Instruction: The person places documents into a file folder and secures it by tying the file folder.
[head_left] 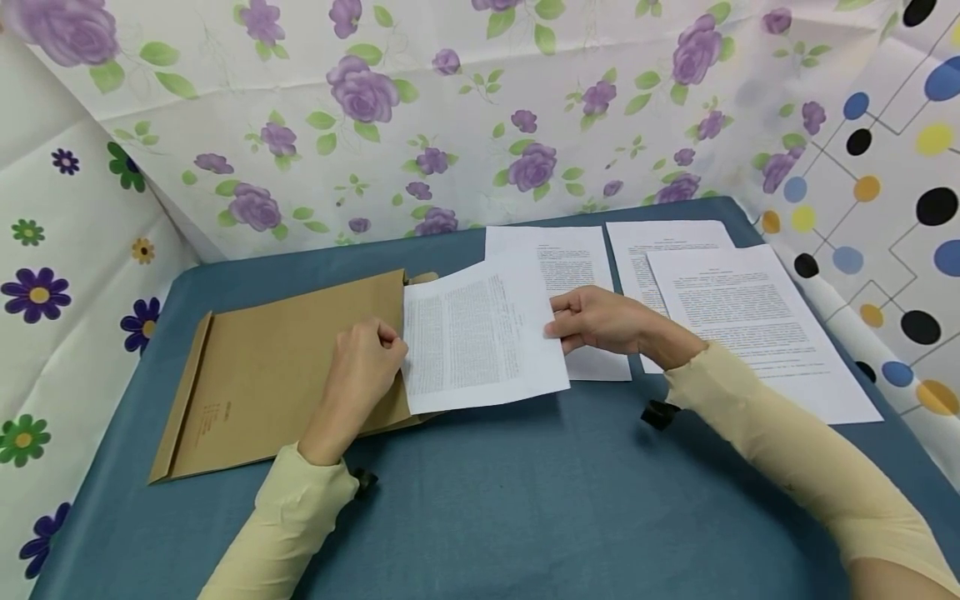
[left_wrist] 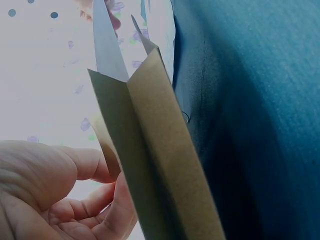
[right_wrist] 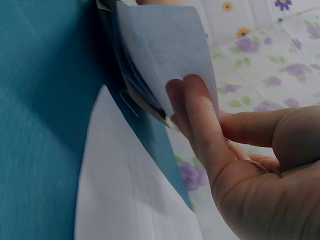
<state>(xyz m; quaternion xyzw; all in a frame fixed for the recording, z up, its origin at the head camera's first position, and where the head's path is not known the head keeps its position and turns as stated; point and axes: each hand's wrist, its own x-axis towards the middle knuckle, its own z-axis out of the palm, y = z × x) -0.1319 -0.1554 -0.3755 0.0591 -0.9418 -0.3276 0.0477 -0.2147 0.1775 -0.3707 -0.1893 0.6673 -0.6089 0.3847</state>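
A brown paper envelope [head_left: 285,367] lies flat on the blue surface [head_left: 525,500], left of centre, with its open mouth facing right. The left hand [head_left: 367,367] rests at that mouth, its fingers curled on the upper flap and lifting it; the left wrist view shows the brown edge [left_wrist: 165,165] held up off the cloth, with the fingers [left_wrist: 95,165] tucked behind it.

A printed sheet [head_left: 480,333] pokes out of the mouth, its left edge inside the envelope and most of its length lying outside to the right. The right hand [head_left: 600,321] pinches the sheet's right edge between thumb and fingers; in the right wrist view the fingertips [right_wrist: 192,100] press against the underside of the paper [right_wrist: 165,45], which curves upward.

Three more printed pages lie on the right part of the surface: one [head_left: 562,250] partly beneath the held sheet and right hand, one [head_left: 660,237] further right at the far edge, and one [head_left: 757,325] overlapping it, nearer and rightmost. Floral cloth [head_left: 450,108] backs the scene, and a dotted sheet [head_left: 892,167] hangs on the right
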